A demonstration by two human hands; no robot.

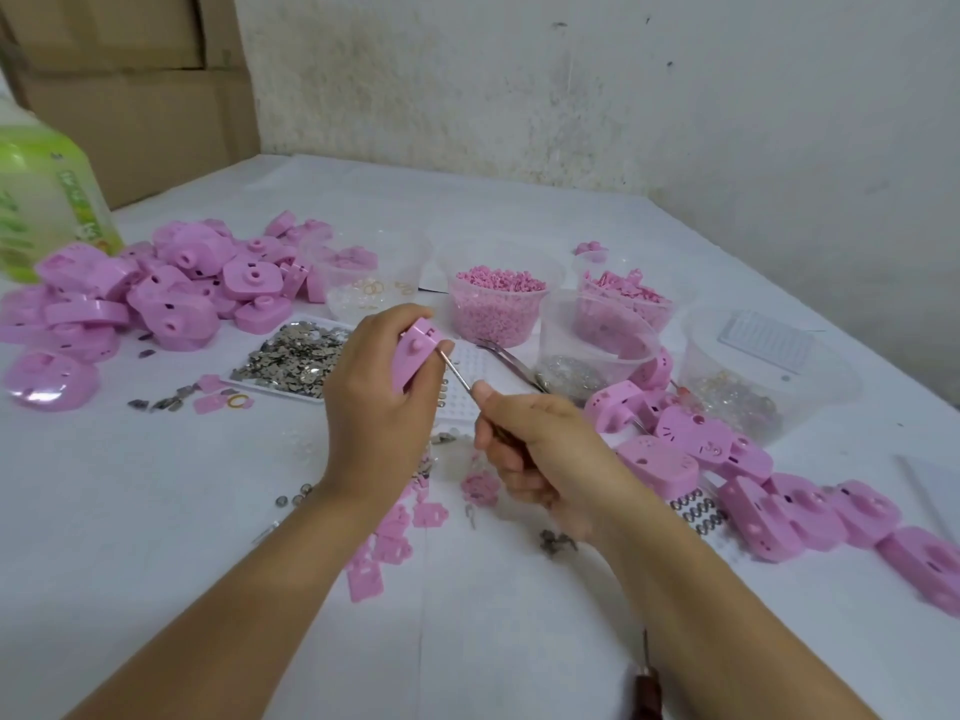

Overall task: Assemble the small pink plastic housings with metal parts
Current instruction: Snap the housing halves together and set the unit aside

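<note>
Head view: left hand (376, 387) grips pink housing (415, 353), knobbed face up.

One head-worn wide-angle view. It faces forward and down across the white table (156, 511) toward the stained wall (571, 96) behind it. Range is close: both forearms enter from the bottom edge. The left hand (374, 397), gripping a pink housing (415, 350), and the right hand (540, 449), pinching a metal probe (457, 374), sit mid-frame.
</note>
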